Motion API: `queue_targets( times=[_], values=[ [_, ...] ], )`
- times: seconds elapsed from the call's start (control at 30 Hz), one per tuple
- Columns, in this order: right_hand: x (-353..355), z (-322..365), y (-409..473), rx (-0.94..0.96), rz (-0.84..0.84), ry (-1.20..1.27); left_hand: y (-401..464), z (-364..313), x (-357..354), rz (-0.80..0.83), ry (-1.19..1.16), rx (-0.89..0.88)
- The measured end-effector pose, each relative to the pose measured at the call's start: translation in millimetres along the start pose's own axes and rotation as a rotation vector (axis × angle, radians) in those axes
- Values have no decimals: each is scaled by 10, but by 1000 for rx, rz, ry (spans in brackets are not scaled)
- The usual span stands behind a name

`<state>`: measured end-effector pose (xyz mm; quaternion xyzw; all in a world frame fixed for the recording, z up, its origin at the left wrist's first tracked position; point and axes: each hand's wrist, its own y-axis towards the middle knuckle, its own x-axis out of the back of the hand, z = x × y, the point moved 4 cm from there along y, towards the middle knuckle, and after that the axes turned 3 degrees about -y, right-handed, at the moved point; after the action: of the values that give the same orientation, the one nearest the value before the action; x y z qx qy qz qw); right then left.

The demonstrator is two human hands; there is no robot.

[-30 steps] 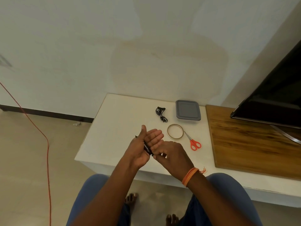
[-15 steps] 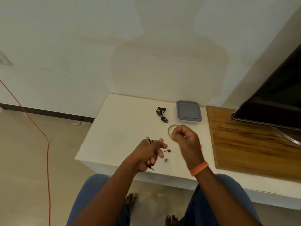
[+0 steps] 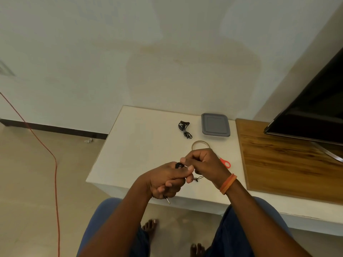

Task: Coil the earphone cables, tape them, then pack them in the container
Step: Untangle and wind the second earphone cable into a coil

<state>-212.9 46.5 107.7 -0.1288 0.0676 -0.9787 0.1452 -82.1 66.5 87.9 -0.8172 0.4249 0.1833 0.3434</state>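
My left hand (image 3: 167, 179) grips a black earphone cable (image 3: 179, 165), whose loop shows above the fist and whose jack plug sticks out below at the table's front edge. My right hand (image 3: 203, 164) pinches the same cable right beside the left fingers; the earbuds dangle just under it. A second earphone (image 3: 184, 129), coiled into a bundle, lies further back on the white table (image 3: 141, 145). The grey lidded container (image 3: 215, 126) stands to its right. A tape roll (image 3: 200, 144) lies behind my right hand, partly hidden.
Red-handled scissors (image 3: 226, 162) peek out right of my right hand. A wooden board (image 3: 289, 164) covers the table's right part, with a dark TV screen (image 3: 315, 112) above it. An orange cord (image 3: 53, 164) runs across the floor on the left. My knees are under the table's front edge.
My right hand swung out toward the tape roll with the cable, then came back to meet the left. The left hand has closed into a fist around the cable.
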Motion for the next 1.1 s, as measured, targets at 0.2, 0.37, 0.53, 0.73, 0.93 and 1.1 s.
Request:
queue_targets(
  times=[0.2,0.37,0.53,0.73,0.93,1.1],
  values=[
    [45,-65,-2,-41,167,246,-10,-48,22,46,-137,-92],
    [-17,-43,7,-23,183,101,-61,41,23,143,-83,-56],
    [-80,5,-4,58,91,-22,-4,65,76,65,-157,-45],
    [-92,-7,-40,-17,140,99,14,58,46,127,-143,-19],
    [-158,-78,-12,-60,180,72,17,38,6,283,-135,-21],
    [-149,-49,8,-64,79,234,23,15,-59,126,-193,-134]
  ],
)
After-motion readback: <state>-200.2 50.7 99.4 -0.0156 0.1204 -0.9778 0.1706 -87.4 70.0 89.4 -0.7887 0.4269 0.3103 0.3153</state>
